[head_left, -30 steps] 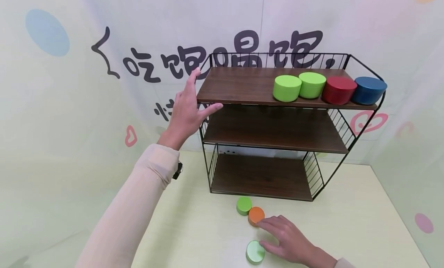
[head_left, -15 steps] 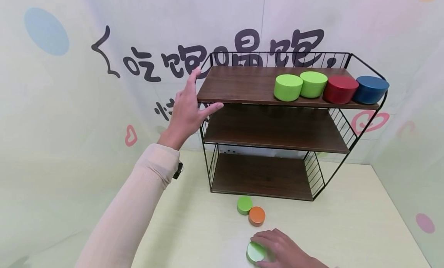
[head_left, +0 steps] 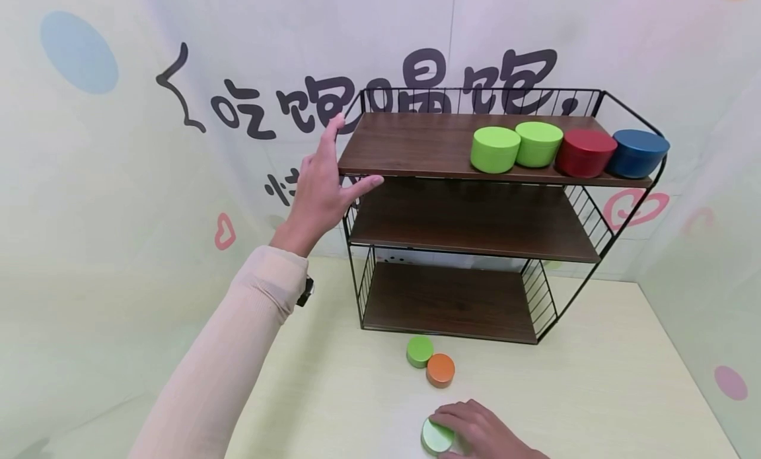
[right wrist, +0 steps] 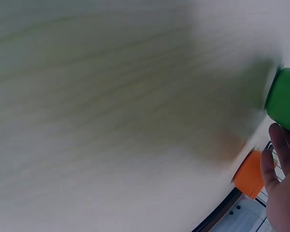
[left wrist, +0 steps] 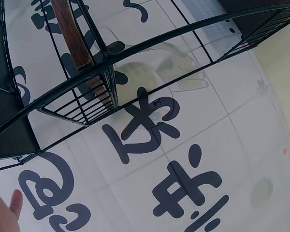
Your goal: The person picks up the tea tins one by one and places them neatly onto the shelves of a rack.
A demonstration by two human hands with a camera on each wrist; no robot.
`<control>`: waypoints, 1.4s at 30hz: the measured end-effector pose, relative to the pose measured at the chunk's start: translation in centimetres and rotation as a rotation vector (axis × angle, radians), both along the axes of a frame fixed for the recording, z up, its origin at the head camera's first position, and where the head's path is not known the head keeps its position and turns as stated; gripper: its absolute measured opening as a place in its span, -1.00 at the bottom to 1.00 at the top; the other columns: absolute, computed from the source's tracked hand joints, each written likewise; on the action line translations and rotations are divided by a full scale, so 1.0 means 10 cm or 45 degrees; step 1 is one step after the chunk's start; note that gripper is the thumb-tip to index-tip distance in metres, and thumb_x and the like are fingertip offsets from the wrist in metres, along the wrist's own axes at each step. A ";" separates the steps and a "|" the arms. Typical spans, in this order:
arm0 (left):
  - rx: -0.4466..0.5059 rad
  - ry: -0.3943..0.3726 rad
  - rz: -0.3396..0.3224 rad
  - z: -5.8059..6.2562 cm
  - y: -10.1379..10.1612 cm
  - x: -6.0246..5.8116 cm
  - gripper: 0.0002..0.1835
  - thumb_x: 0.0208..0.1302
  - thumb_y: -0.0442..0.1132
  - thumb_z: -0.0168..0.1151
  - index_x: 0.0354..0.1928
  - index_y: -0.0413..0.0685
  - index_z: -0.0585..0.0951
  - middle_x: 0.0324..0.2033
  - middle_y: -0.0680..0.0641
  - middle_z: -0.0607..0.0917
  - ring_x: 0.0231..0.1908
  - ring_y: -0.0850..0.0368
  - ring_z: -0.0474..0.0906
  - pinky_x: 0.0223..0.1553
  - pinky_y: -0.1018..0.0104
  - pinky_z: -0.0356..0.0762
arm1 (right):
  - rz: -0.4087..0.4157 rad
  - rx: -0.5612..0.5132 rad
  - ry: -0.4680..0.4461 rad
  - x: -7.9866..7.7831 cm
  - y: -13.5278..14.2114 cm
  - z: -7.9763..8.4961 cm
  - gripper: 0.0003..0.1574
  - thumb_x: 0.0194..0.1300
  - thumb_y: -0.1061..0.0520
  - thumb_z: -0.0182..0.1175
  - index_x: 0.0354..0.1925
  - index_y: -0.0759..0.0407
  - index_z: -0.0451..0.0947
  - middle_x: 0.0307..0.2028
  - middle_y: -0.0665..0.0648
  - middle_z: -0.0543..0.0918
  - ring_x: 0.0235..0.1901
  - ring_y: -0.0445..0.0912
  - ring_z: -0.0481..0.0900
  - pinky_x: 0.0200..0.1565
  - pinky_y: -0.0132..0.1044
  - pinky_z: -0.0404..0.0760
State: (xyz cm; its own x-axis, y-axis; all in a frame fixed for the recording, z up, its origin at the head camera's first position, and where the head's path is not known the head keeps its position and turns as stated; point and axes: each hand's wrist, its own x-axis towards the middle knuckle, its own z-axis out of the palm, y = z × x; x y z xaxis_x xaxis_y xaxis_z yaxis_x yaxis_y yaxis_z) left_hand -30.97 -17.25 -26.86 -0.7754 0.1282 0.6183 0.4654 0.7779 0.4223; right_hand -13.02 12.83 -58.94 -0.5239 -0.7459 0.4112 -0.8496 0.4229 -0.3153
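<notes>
My left hand point(head_left: 321, 188) rests against the top left corner of a three-tier shelf rack point(head_left: 440, 145). Its thumb lies straight along the front edge of the top board and its index finger points up; part of this hand shows in the left wrist view. At the bottom of the head view, my right hand point(head_left: 481, 436) holds a light green round tin point(head_left: 435, 438) on the table, with fingers over its far side and the thumb low at its near side. An orange tin point(head_left: 440, 370) and a small green tin point(head_left: 419, 351) stand touching beyond it.
Two lime green tins point(head_left: 495, 150), a red tin point(head_left: 585, 153) and a blue tin point(head_left: 638, 155) stand in a row on the top board's right half. Black wire rails point(head_left: 630, 112) border the rack. A wall with dark lettering point(head_left: 244, 112) stands behind.
My right hand has moved down and left, away from beside the orange tin, and closed around the light green tin. The left hand stays at the rack's corner.
</notes>
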 end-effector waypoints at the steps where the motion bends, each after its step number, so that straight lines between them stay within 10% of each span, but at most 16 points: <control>1: 0.000 0.003 -0.002 0.00 0.00 0.00 0.15 0.11 0.31 0.36 0.58 0.18 -0.09 0.51 0.23 0.10 0.40 0.06 0.21 0.39 0.06 0.07 | -0.003 0.002 0.001 0.00 0.00 -0.01 -0.42 0.23 -0.20 0.37 0.10 0.10 0.63 -0.05 -0.02 0.70 -0.11 -0.23 0.60 -0.14 -0.42 0.53; 13: 0.000 -0.008 0.005 0.01 0.00 0.00 0.15 0.11 0.30 0.37 0.58 0.19 -0.09 0.51 0.24 0.09 0.39 0.01 0.22 0.38 0.04 0.09 | 0.025 -0.012 0.105 -0.03 -0.01 0.00 -0.43 0.19 -0.18 0.40 0.06 0.10 0.65 -0.09 -0.04 0.71 -0.13 -0.25 0.60 -0.12 -0.47 0.48; 42: -0.022 0.004 -0.001 0.01 0.00 0.02 0.14 0.13 0.31 0.34 0.58 0.18 -0.10 0.52 0.20 0.09 0.41 0.08 0.20 0.38 0.03 0.07 | 0.011 -0.094 0.355 -0.43 0.02 0.62 -0.40 0.02 -0.08 0.50 0.00 0.15 0.65 -0.08 0.00 0.70 -0.11 -0.15 0.63 -0.09 -0.26 0.56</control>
State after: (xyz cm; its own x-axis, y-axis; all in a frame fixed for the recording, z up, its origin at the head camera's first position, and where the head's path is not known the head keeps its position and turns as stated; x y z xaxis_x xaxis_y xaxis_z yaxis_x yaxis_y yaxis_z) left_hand -30.72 -17.28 -26.74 -0.7734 0.1395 0.6184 0.4672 0.7847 0.4072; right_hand -17.29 13.01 -52.70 -0.3768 -0.7126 0.5917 -0.9112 0.4000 -0.0985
